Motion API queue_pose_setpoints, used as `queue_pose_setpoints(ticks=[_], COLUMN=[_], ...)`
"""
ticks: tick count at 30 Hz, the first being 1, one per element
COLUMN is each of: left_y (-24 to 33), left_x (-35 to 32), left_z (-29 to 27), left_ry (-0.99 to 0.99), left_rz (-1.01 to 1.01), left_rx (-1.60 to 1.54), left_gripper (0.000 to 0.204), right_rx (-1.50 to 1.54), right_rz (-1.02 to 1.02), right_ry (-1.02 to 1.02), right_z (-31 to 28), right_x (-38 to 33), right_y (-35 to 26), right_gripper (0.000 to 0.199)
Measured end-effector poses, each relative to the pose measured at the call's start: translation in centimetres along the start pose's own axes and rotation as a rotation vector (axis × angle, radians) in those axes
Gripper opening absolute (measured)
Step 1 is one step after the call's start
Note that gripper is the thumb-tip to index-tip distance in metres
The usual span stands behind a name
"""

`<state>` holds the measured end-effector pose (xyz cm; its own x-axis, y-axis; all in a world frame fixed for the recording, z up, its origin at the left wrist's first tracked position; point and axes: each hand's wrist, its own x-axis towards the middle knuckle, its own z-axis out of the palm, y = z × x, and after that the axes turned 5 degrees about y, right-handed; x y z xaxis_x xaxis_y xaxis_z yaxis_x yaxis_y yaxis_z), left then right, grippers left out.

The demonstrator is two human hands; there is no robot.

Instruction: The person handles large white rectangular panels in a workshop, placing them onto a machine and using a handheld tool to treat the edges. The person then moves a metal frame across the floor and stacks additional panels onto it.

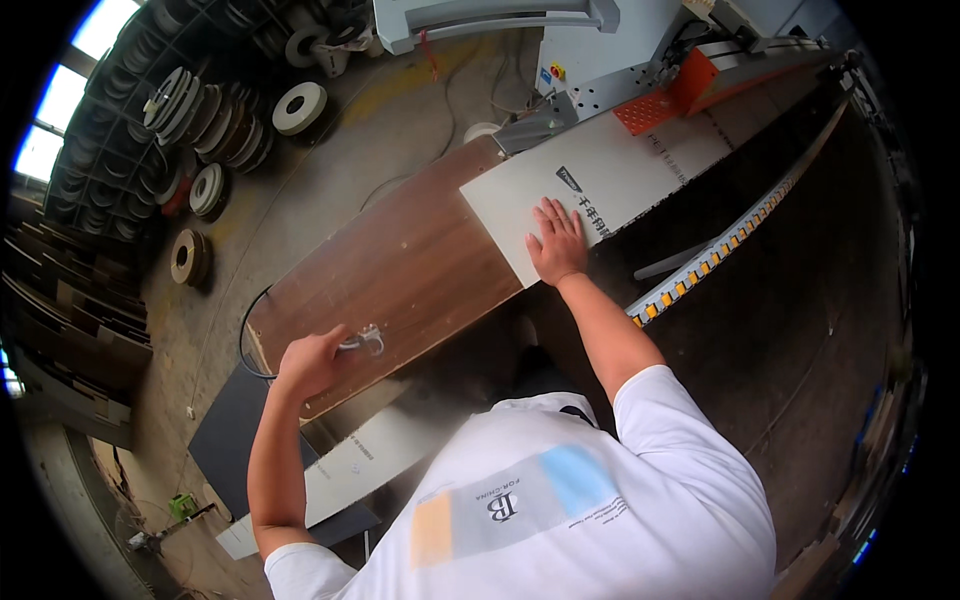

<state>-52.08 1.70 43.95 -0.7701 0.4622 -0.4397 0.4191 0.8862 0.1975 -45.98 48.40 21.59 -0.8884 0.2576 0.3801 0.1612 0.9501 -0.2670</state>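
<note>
My left hand (312, 362) is closed around a small silver metal tool (368, 341) with a looped end, held over the near left end of the brown wooden board (400, 250). It looks like an air blow gun, though much of it is hidden in my fingers. A thin black hose (243, 325) curves round that end of the board near my wrist. On the white panel (640, 165), close to its left end, my right hand (558, 242) lies flat with its fingers stretched out. The panel reaches away to the far right, under an orange perforated metal guard (665, 105).
A curved track with yellow links (715, 255) runs along the right. Rolls of edging (215, 120) stand at the back left, with loose rolls (300, 108) on the floor. Another white panel (375, 450) and dark grey boards (232, 430) lie at lower left. A grey machine (590, 50) stands beyond.
</note>
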Motion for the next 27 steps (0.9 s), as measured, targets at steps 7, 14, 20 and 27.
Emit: queue_pose_setpoints(ticks=[7,14,20,27], left_y=[2.9,5.2,6.9,8.1], left_x=[0.8,2.0,2.5,2.2], left_z=[-0.2,-0.7,-1.2,2.5], left_ry=[0.003,0.098,0.114,0.222], left_rz=[0.03,0.128,0.209,0.127], left_rx=[0.063,0.061,0.022,-0.082], left_gripper=[0.03,0.029,0.027,0.031], right_rx=[-0.012,-0.004,0.97,1.38], right_rz=[-0.001,0.017,0.694,0.973], right_ry=[0.033,0.05,0.128,0.072], right_z=[-0.4,-1.4,-3.0,-4.5], right_x=[2.0,4.1,5.9,0.0], right_y=[6.8,13.0,15.5,8.3], right_gripper=[0.053,0.047,0.033,0.045])
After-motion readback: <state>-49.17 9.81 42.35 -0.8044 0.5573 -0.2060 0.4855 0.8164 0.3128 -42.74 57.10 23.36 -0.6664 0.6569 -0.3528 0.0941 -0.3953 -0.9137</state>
